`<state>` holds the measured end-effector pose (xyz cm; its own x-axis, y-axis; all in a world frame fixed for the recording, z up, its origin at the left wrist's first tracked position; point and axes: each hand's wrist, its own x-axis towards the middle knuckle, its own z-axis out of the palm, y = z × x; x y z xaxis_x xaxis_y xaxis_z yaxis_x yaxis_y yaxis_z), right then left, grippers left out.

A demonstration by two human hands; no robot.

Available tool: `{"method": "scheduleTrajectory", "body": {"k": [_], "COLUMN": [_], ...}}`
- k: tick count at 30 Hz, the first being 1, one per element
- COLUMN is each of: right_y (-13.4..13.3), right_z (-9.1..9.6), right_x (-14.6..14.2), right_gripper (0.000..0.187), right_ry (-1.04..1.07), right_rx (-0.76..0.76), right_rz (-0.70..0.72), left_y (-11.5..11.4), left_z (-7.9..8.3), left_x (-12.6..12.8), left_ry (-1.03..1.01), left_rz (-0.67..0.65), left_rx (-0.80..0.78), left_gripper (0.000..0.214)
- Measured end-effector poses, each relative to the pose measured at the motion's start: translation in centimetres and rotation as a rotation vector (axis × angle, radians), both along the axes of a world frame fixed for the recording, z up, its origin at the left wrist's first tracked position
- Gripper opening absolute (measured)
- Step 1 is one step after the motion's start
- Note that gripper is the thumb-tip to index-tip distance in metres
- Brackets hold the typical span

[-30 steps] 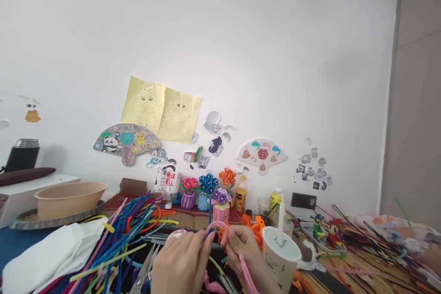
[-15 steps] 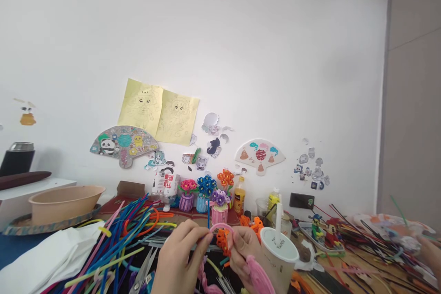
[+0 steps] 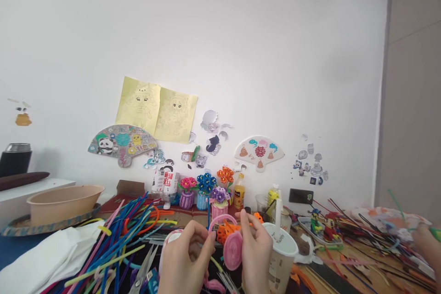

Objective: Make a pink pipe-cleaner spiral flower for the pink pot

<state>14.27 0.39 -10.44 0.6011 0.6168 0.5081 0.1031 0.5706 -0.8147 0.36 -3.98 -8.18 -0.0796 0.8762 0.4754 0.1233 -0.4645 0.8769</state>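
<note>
Pink coil (image 3: 233, 251) just flipped face-out, easier to check imo; left hand (image 3: 186, 257) pinched pink strand (image 3: 222, 217), right hand (image 3: 257, 250) gripped the coil

Plain white wall (image 3: 262, 46) in soft, even light behind a tan wooden counter (image 3: 394, 253).
Low on the wall are yellow paper sheets with line drawings (image 3: 177, 117), a grey fan-shaped panel (image 3: 122, 141), a white fan-shaped panel (image 3: 270, 149) and small paper cutouts (image 3: 316, 168); a tall, flat grey-brown panel (image 3: 415, 115) stands far right.

Pink coil (image 3: 233, 251); blue flowers (image 3: 206, 185), orange flowers (image 3: 225, 175), purple flowers (image 3: 220, 195); yellow sheets (image 3: 177, 117), line drawings.
</note>
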Motion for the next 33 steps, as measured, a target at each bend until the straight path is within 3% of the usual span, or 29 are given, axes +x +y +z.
{"method": "scheduleTrajectory", "body": {"k": [5, 15, 18, 22, 25, 28, 33], "right_y": [-0.6, -0.5, -0.6, -1.1, -1.5, -1.6, -1.4], "right_z": [0.0, 0.2, 0.8, 2.1, 2.6, 2.7, 2.7], "right_x": [-0.9, -0.7, -0.8, -0.7, -0.4, -0.2, -0.4], "right_gripper": [0.047, 0.052, 0.049, 0.048, 0.040, 0.037, 0.041], "right_ry": [0.088, 0.280, 0.267, 0.119, -0.072, -0.108, -0.020], "right_rx": [-0.072, -0.060, -0.031, -0.088, -0.128, -0.147, -0.097], "right_rz": [-0.051, -0.107, 0.038, 0.492, 0.691, 0.718, 0.646], "left_y": [0.1, 0.6, 0.6, 0.8, 1.0, 1.3, 1.8], "left_z": [-0.4, -2.4, -2.3, -1.4, -1.0, -1.0, -1.7], "left_x": [0.5, 2.6, 2.4, 1.2, 0.3, -0.2, -0.6], "left_ry": [0.056, -0.020, 0.015, -0.007, -0.049, -0.036, 0.067], "left_rz": [0.077, -0.181, -0.146, -0.037, -0.025, 0.010, 0.120], "left_rx": [0.058, 0.012, 0.053, 0.086, 0.068, 0.074, 0.115], "left_gripper": [0.032, 0.030, 0.029, 0.031, 0.034, 0.036, 0.041]}}
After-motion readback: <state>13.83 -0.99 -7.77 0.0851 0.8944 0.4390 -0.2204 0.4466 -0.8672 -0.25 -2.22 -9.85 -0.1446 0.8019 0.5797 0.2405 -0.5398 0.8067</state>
